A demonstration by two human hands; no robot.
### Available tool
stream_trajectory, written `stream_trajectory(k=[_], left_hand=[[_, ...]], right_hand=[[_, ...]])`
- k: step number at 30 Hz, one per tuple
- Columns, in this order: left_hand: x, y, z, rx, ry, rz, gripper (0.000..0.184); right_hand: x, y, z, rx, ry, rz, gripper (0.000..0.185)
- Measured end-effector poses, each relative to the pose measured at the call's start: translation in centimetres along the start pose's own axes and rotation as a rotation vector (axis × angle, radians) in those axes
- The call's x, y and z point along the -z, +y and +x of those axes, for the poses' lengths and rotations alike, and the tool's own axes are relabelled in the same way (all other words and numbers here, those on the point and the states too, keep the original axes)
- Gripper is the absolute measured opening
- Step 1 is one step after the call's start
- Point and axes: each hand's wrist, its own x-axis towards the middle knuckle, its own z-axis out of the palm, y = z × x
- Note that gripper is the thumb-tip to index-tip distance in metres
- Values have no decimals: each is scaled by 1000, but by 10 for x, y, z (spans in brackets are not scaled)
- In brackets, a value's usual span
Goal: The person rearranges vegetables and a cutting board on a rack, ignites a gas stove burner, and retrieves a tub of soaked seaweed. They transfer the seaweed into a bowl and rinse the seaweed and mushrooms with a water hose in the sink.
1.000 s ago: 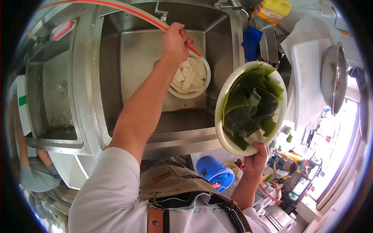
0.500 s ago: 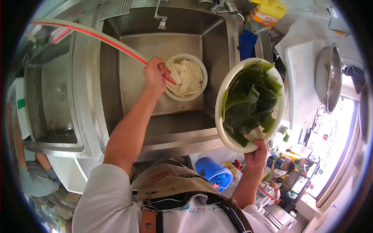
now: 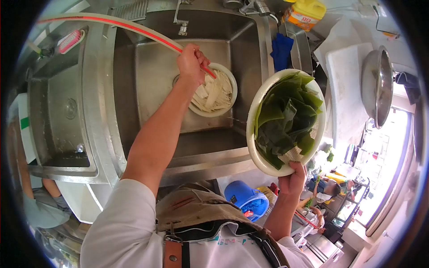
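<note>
My left hand is wrapped round a clear hose with a red stripe. The hose end points down over a white round basket in the sink. Pale, flat strips, perhaps tofu skin or noodles, fill that basket. My right hand grips the near rim of a white colander, tilted beside the sink's right edge. Broad dark-green leafy sheets, looking like kelp, lie in this colander. Whether water runs from the hose is hard to make out.
A second sink lies to the left. Beyond the colander are a blue cloth, a yellow jug and a steel bowl. A blue bucket stands below right. Other people are at lower right and far left.
My left hand has moved right and slightly up with the hose, so its end now lies further over the pale strips. My right hand and the colander stay nearly in place.
</note>
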Motion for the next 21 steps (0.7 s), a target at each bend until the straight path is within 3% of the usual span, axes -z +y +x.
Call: stream_trajectory(k=[13, 16, 21], left_hand=[[4, -1, 16, -90, 69, 85, 26], [19, -1, 14, -110, 183, 123, 25], [49, 0, -19, 4, 174, 42, 26]], right_hand=[[-6, 0, 3, -10, -34, 3, 44], [-9, 0, 5, -29, -39, 5, 44], [-21, 5, 10, -20, 35, -17, 48]])
